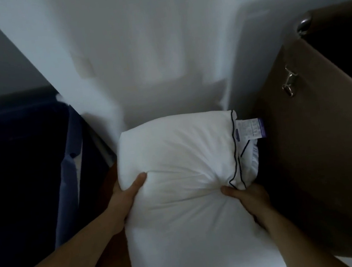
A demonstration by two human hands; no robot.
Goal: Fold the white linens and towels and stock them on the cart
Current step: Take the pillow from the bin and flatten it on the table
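Plainly one white pillow [176, 177], left hand [127, 197], right hand [248, 197], two hands' fingers gripping it

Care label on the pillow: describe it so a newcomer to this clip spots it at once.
Find the plump white fabric pillow gripped by the left hand and right hand in mid-frame. Follow its thin dark piping to the far right corner. There a small rectangular printed tag with a purple edge sticks out toward the brown panel, the only printed thing around.

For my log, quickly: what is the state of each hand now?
Left hand: grips the white pillow, left side.
Right hand: grips the white pillow, right side.
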